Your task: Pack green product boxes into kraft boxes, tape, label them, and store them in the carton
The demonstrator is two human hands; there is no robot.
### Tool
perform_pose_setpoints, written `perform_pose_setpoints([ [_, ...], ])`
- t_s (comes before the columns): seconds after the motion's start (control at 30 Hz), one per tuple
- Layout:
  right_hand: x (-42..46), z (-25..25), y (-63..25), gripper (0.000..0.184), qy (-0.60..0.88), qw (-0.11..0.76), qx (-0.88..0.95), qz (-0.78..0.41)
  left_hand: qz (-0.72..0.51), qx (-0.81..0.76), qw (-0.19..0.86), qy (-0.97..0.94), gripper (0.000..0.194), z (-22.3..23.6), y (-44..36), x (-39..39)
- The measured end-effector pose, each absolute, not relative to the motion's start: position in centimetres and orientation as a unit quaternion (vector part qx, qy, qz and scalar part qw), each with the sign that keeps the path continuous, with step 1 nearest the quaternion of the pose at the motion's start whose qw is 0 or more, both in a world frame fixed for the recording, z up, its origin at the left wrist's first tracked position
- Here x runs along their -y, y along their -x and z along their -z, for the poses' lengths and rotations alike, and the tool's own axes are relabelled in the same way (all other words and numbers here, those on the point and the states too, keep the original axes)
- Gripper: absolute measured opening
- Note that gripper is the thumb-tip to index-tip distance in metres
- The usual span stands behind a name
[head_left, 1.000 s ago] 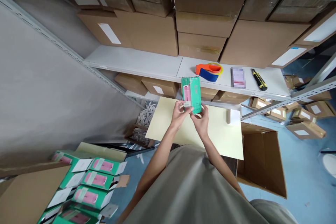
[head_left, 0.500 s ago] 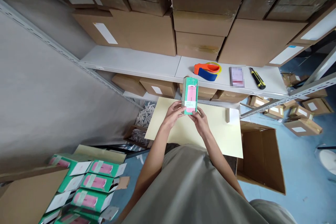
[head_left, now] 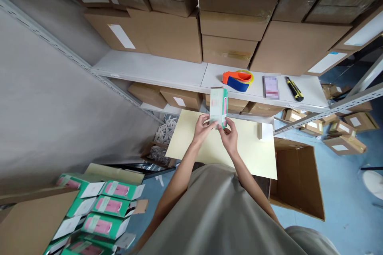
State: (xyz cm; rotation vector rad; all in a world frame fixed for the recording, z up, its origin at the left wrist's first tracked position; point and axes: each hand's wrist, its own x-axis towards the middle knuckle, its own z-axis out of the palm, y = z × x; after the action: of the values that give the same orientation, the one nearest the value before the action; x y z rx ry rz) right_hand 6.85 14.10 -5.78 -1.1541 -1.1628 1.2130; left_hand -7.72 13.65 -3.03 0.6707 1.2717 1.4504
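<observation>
Both my hands hold a small green and pink product box (head_left: 218, 106) upright above a pale yellow board (head_left: 254, 155). My left hand (head_left: 202, 128) pinches its lower left edge. My right hand (head_left: 229, 137) grips its lower right corner. The box shows a pale side face to me, with the pink picture on its narrow right edge. A small white box (head_left: 265, 131) stands on the board's right side.
A tape dispenser (head_left: 237, 80), a blurred card (head_left: 271, 87) and a yellow utility knife (head_left: 294, 89) lie on the white shelf (head_left: 155, 69) behind. Brown cartons fill the shelves. An open carton (head_left: 299, 183) sits at right. Several green boxes (head_left: 104, 207) lie at lower left.
The box has been turned in my hands: its pink front faced me a second ago, and now a pale side face does. My hands stayed at about the same spot.
</observation>
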Motion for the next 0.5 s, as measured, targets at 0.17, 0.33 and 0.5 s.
perform_pose_setpoints([
  [0.17,-14.8,6.0,-8.0,0.055,0.383,0.512,0.296,-0.709,-0.582,-0.456,0.645,-0.194,0.059,3.6,10.0,-13.6],
  [0.33,-14.9,6.1,-8.1,0.048,0.315,0.465,0.225,-0.796,-0.577,-0.403,0.679,-0.207,0.056,4.5,10.1,-13.5],
  [0.5,-15.1,6.1,-8.4,0.046,0.303,0.458,0.225,-0.805,-0.566,-0.395,0.69,-0.218,0.062,4.4,9.9,-13.0],
])
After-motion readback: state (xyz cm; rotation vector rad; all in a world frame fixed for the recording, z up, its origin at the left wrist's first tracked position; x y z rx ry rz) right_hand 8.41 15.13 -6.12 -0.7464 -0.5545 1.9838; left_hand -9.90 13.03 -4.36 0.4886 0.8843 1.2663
